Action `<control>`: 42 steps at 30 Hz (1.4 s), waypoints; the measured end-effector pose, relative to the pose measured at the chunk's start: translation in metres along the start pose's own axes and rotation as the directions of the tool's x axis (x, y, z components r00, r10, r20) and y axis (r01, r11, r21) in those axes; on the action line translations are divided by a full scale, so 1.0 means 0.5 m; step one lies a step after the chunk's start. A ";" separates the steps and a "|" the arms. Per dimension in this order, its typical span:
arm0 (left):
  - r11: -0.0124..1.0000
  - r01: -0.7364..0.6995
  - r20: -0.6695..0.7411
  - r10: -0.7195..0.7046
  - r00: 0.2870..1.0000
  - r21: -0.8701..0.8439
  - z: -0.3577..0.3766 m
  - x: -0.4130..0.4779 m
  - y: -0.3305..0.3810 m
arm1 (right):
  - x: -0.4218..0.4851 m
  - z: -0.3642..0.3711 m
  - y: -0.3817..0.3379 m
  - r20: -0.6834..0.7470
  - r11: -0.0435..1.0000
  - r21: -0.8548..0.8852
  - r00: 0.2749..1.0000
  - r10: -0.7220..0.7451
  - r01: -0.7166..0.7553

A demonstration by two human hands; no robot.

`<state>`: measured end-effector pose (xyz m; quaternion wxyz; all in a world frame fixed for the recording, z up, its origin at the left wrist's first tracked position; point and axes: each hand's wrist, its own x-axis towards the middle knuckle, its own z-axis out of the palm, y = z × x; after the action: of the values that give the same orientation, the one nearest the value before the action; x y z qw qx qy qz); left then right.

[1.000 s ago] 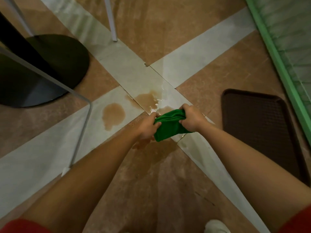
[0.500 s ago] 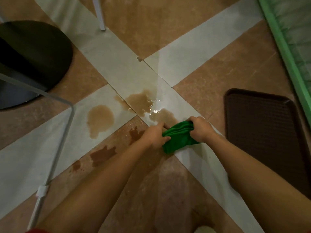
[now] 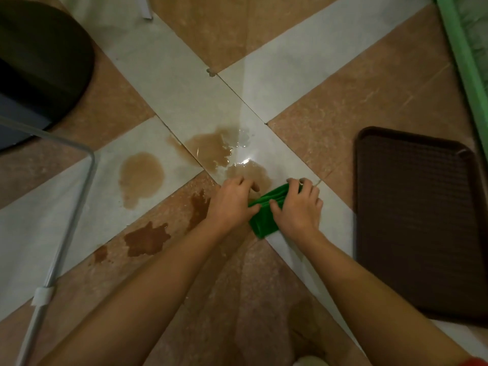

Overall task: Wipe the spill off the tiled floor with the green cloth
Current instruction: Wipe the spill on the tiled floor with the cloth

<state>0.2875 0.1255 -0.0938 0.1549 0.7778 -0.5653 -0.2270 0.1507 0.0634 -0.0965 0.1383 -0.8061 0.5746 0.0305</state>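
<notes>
A folded green cloth (image 3: 265,216) lies on the tiled floor (image 3: 290,85) at the near edge of the spill. My left hand (image 3: 232,203) holds its left end with curled fingers. My right hand (image 3: 297,207) lies over its right side, thumb and fingers pinching the folds. The brown spill (image 3: 208,149) spreads in several puddles: a wet glinting one just beyond my hands, a round patch (image 3: 140,178) to the left, and darker splashes (image 3: 148,239) on the brown tile at lower left.
A dark brown tray (image 3: 420,220) lies on the floor to the right. A green frame (image 3: 464,62) runs along the far right. A black round base (image 3: 39,62) and a metal chair leg (image 3: 66,233) stand at the left.
Both hands brought the cloth lower, down onto the floor beside the spill. The view tilted, showing more puddles at the left. My right hand now lies flatter over the cloth.
</notes>
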 end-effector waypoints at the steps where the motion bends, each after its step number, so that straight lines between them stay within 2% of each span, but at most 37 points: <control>1: 1.000 -0.007 -0.024 0.007 1.000 0.001 -0.001 0.000 -0.001 | -0.004 0.011 -0.005 0.060 1.000 -0.003 0.998 0.012 -0.012; 4: 0.999 -0.002 -0.119 -0.002 0.993 -0.032 -0.003 -0.002 -0.010 | -0.009 0.038 -0.012 0.243 0.999 -0.005 0.969 0.037 -0.037; 7: 0.991 -0.012 -0.187 -0.014 0.982 -0.136 -0.003 -0.004 -0.021 | -0.008 0.053 -0.008 0.344 0.999 -0.044 0.938 0.029 -0.014; 10: 0.993 0.038 -0.206 -0.061 0.977 -0.115 -0.003 -0.006 -0.040 | -0.011 0.059 -0.004 0.354 1.000 -0.021 0.935 0.020 -0.014; 13: 0.976 0.111 -0.181 -0.145 0.973 -0.187 -0.007 -0.011 -0.051 | -0.018 0.066 -0.012 0.316 0.998 0.046 0.948 0.022 -0.039; 16: 0.970 0.119 -0.188 -0.160 0.969 -0.211 -0.014 -0.017 -0.056 | -0.018 0.069 -0.026 0.281 0.994 0.096 0.959 0.020 -0.049; 21: 0.974 0.103 -0.202 -0.144 0.969 -0.203 -0.030 -0.019 -0.059 | -0.007 0.065 -0.029 0.205 0.955 0.242 0.953 -0.225 0.173; 27: 0.973 0.131 -0.211 -0.170 0.963 -0.189 -0.040 -0.024 -0.055 | -0.011 0.064 -0.007 0.207 0.869 0.259 0.855 -0.476 0.421; 29: 0.971 0.137 -0.211 -0.179 0.961 -0.198 -0.042 -0.027 -0.056 | -0.015 0.071 -0.006 0.168 0.896 0.204 0.888 -0.428 0.394; 31: 0.969 0.133 -0.214 -0.178 0.961 -0.207 -0.043 -0.031 -0.054 | -0.013 0.078 -0.015 0.125 0.959 0.109 0.953 -0.275 0.263; 34: 0.971 0.134 -0.221 -0.178 0.959 -0.200 -0.048 -0.033 -0.054 | 0.002 0.084 -0.037 0.177 0.989 0.097 0.975 -0.131 0.115; 37: 0.967 0.157 -0.219 -0.201 0.955 -0.202 -0.052 -0.032 -0.054 | 0.012 0.085 -0.040 0.238 0.984 0.138 0.961 -0.139 0.108; 42: 0.968 0.146 -0.216 -0.190 0.958 -0.203 -0.050 -0.034 -0.050 | -0.003 0.089 0.007 0.220 0.960 0.068 0.935 -0.278 0.270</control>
<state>0.3163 0.1491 -0.0820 0.2721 0.8267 -0.4511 -0.1976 0.1517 0.0750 -0.1394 0.2209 -0.8668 0.4374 0.0922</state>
